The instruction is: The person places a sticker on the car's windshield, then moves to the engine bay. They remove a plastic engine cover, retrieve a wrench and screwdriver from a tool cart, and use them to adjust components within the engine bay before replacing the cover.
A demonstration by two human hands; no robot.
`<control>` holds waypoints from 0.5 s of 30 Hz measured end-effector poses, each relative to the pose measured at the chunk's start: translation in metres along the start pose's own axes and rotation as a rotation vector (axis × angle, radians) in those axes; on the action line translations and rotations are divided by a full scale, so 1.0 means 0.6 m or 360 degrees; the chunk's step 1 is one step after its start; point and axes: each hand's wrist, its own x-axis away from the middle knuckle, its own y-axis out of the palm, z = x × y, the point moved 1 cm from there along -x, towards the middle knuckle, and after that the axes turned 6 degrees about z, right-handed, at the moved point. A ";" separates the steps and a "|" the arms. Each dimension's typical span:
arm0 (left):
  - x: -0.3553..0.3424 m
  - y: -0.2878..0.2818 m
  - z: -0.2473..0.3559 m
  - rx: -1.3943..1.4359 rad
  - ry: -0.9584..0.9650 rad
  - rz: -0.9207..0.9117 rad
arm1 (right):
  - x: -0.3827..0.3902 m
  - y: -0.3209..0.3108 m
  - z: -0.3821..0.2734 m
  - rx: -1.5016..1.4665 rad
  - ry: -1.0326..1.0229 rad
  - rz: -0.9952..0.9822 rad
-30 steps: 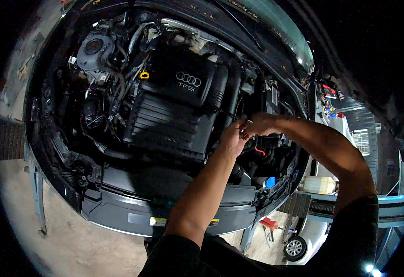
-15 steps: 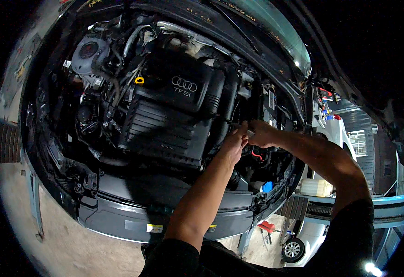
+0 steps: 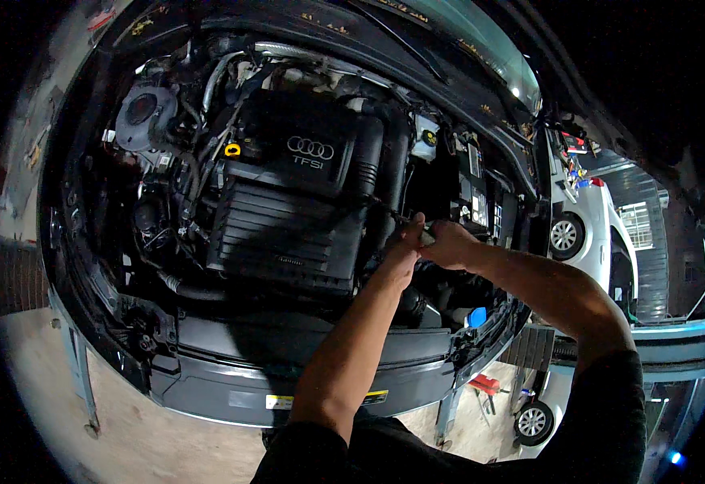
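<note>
Standing by the open bonnet, looking left to right: at the far left of the engine bay sits a round grey reservoir cap (image 3: 140, 107), then a small yellow dipstick ring (image 3: 232, 149), then the big black engine cover (image 3: 292, 198) filling the middle. Just right of the cover a thick black intake hose (image 3: 390, 173) runs down, and that is where both hands meet.

The left hand (image 3: 401, 246) is curled up against the hose's right side, fingers closed round something small; the right hand (image 3: 449, 244) touches it, fingers pinched on what looks like a small pale fitting (image 3: 426, 235) held between the two. It is too small and shadowed to say whether this is a clip, a connector or a tool tip. Further right stand the battery (image 3: 475, 202) and, low down, a blue cap (image 3: 476, 316); beyond the wing, a white car (image 3: 586, 222).

I would judge the step to be working a small fastener or plug loose or home beside the hose. The next move likely calls for a firm two-handed pinch and a careful pull or push, without straining the nearby wiring
</note>
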 end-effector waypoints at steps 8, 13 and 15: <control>-0.035 -0.002 -0.004 -0.0180 -0.0005 -0.0004 | -0.033 0.003 0.037 -0.0055 -0.0173 0.0015; -0.062 0.008 -0.008 -0.0264 -0.0084 0.0007 | -0.049 -0.019 0.049 -0.0215 0.0078 -0.0152; -0.077 0.001 -0.013 -0.0234 -0.0046 -0.0036 | -0.043 -0.035 0.040 -0.0202 0.0056 -0.0236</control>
